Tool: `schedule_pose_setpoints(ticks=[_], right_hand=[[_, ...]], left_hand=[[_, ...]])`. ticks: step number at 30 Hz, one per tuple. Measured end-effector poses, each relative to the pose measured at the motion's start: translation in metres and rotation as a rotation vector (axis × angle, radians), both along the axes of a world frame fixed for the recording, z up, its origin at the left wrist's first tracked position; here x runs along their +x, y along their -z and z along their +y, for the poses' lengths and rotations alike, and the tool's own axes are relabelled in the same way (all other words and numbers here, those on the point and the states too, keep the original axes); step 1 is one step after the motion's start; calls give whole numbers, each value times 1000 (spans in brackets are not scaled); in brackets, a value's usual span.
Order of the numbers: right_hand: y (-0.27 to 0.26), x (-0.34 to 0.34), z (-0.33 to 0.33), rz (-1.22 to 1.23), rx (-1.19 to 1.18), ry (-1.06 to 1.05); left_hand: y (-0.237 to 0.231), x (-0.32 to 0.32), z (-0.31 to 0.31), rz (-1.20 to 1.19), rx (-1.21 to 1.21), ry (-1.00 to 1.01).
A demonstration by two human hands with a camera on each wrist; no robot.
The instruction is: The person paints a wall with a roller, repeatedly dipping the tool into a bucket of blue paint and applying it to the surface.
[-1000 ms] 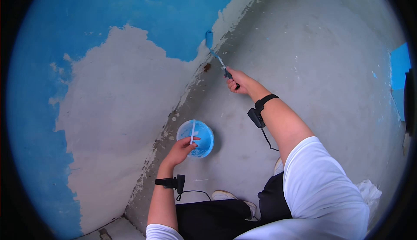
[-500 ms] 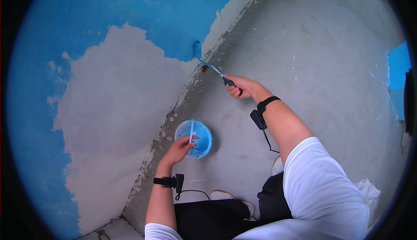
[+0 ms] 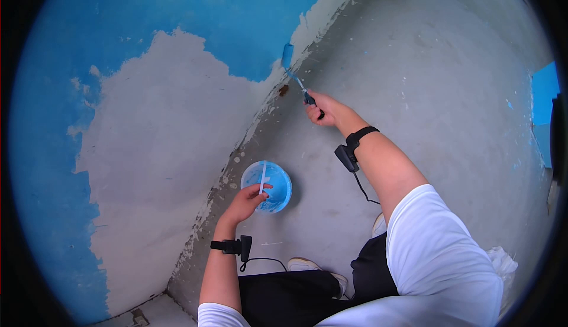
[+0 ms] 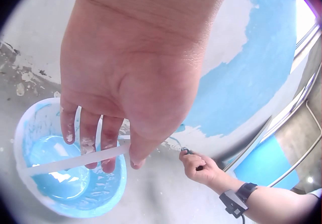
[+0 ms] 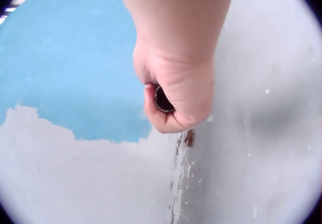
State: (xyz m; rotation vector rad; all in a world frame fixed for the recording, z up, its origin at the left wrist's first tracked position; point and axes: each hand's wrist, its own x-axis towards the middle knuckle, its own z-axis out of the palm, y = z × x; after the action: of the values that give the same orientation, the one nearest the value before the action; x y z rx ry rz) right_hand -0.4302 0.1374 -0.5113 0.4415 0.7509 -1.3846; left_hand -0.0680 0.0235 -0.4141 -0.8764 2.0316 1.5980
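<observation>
My right hand [image 3: 325,109] grips the dark handle of a paint roller [image 3: 287,56]. Its blue sleeve lies against the wall [image 3: 165,108] close to the base, at the border of blue paint and bare pale strip. In the right wrist view, curled fingers wrap the roller's handle end [image 5: 163,102]; the sleeve is hidden there. With thumb and fingers, my left hand [image 3: 242,204] holds the white handle strip [image 4: 75,161] of a bucket [image 4: 22,148]. Light blue paint [image 4: 55,184] sits in the bucket and streaks its inner wall. White smears mark the left fingers.
Grey concrete floor [image 3: 414,90], speckled with paint, meets the wall along a chipped edge. A rusty brown spot [image 3: 283,91] marks that edge. My shoes [image 3: 305,264] are below the bucket. At the right stand a blue panel [image 3: 544,93] and a white plastic bag [image 3: 503,262].
The roller first slid down and left along the wall's lower part, then back up and right, my right hand moving with it. My left hand still holds the bucket's handle.
</observation>
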Motion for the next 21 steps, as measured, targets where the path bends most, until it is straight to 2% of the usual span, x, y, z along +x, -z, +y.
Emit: schedule_pose_setpoints(ticks=[2,4,13,21], right_hand=[[-1,3,11,23,-16,-60],[-1,5,22,169,33,-200],[-2,8,32,307,78,-369],[-2,8,30,377,135,-263]], left_hand=[[1,0,0,3,14,-4],[4,-1,-2,4,11,1],[2,-1,-2,3,19,1],[0,0,-1,15,-5,16]])
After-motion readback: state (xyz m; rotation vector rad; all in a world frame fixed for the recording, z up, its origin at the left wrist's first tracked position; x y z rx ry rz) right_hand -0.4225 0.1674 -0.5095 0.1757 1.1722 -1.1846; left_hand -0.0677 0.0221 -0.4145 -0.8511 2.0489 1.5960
